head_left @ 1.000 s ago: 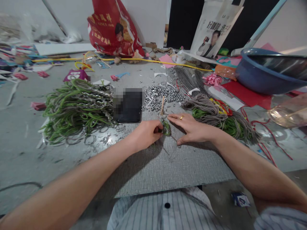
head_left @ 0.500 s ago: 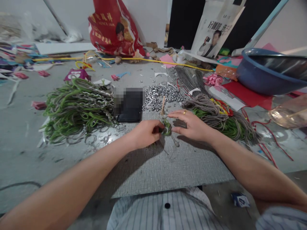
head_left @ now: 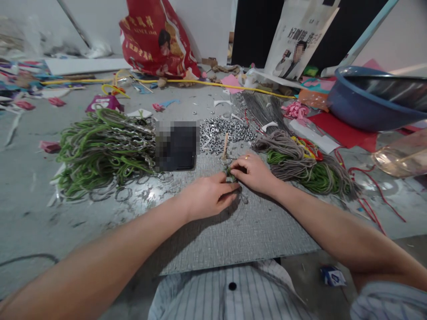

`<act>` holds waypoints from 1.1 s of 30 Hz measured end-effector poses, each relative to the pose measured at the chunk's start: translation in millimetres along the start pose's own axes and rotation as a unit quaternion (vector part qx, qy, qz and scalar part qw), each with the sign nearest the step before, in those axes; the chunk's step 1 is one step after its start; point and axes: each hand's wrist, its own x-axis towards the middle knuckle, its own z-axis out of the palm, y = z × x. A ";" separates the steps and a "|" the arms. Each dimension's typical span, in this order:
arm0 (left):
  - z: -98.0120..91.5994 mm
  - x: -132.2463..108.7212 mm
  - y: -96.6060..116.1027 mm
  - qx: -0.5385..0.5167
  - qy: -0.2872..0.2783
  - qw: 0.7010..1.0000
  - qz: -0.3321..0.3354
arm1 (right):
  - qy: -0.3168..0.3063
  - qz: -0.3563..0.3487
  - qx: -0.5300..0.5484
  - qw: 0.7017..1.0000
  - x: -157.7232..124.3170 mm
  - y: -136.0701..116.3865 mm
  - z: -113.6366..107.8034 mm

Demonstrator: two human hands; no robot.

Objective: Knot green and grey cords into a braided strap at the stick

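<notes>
Between my two hands is a small knotted green and grey cord (head_left: 230, 174), mostly covered by fingers. My left hand (head_left: 211, 193) is closed at its left side, thumb and fingers pinching it. From the right, my right hand (head_left: 252, 173), with a ring on one finger, pinches the same cord. A metal ring (head_left: 227, 162) and a thin wooden stick (head_left: 225, 146) stand just beyond the fingertips. Behind them lies a heap of small metal nuts or beads (head_left: 222, 131). To the right rests a bundle of grey and green cords (head_left: 300, 160).
Left of my hands lie finished-looking green and grey cords with chains (head_left: 103, 151), beside a dark phone (head_left: 183, 149). A blue basin (head_left: 363, 102) stands at the right. A red bag (head_left: 155, 42) and a yellow cable (head_left: 200, 82) are at the back.
My right hand has moved left and closed onto the cord. The left hand has shifted slightly toward me, its fingers now stretching further right beneath the cord.
</notes>
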 end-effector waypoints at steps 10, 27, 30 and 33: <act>-7.2 -2.5 2.4 0.019 -0.067 0.997 0.011 | 0.041 0.034 0.025 0.998 4.7 4.4 0.5; -15.5 -3.6 -6.2 -0.133 -0.056 0.989 0.022 | 0.105 0.035 0.004 0.994 3.9 10.0 1.0; -16.3 -0.8 -11.6 -0.265 -0.002 0.962 -0.069 | 0.143 -0.072 0.032 0.987 -2.4 4.7 -5.4; -16.9 2.8 -13.8 -0.368 0.013 0.916 -0.159 | 0.080 -0.206 0.008 0.975 -11.6 -6.1 -12.3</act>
